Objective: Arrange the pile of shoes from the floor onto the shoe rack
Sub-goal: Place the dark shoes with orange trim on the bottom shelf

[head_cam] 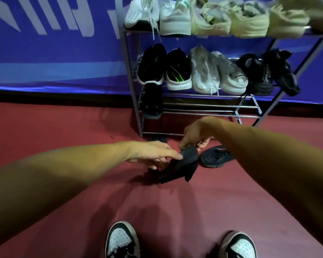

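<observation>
Both grips, left hand [153, 155] and right hand [194, 135], pinch black shoe [181, 164]; shoe rack [209, 107] holds sneakers [203, 71].

Left hand [153, 153]: bare, like the forearm behind it.
Right hand [194, 135]: bare too, forearm uncovered.
Left sneaker [120, 239]: at 7 o'clock on my feed; white perforated toe, black trim, pale rubber rim.
Right sneaker [240, 245]: at 5 o'clock; matching white perforated toe, black trim.

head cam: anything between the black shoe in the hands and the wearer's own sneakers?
Nothing. The head view shows only bare red floor between the black shoe and the black-and-white sneakers.
</observation>
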The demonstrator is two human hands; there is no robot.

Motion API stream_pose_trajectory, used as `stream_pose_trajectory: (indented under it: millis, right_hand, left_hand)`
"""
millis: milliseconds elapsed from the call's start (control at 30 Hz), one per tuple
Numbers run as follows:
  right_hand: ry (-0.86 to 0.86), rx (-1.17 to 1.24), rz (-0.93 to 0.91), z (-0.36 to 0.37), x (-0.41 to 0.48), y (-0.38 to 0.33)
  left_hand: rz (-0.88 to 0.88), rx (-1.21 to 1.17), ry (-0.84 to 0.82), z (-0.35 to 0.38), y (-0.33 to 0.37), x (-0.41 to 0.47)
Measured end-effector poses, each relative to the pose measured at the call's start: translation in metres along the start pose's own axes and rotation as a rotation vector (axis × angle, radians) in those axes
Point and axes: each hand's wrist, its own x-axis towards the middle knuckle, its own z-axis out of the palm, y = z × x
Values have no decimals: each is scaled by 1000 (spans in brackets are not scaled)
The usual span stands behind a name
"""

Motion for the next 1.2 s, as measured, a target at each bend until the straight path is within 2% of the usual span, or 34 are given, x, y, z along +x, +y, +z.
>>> stream_pose_trajectory:
  millis: [100, 233, 433, 667, 767, 933, 1067, 1200]
  right_hand:
    - [-83, 217, 75, -12, -17, 22]
    - [-76, 488, 57, -16, -28, 35]
    - [57, 671, 17, -18, -14, 57]
    - [127, 969, -170, -17, -3, 83]
    - [160, 970, -213, -9, 4, 89]
    - [169, 784, -240, 12, -5, 88]
    - [211, 646, -222, 17, -1, 84]
    - [327, 587, -248, 21, 8, 76]
  left_hand:
    - [23, 137, -97, -9, 23, -9]
    - [128, 250, 44, -10, 37, 10]
    - [224, 106, 182, -20, 34, 43]
    - [198, 11, 298, -27, 26, 51]
    - [188, -36, 307, -22, 21, 54]
    - [145, -184, 375, -22, 14, 56]
    - [88, -288, 302, -17, 6, 51]
    - [42, -414, 212, -18, -5, 48]
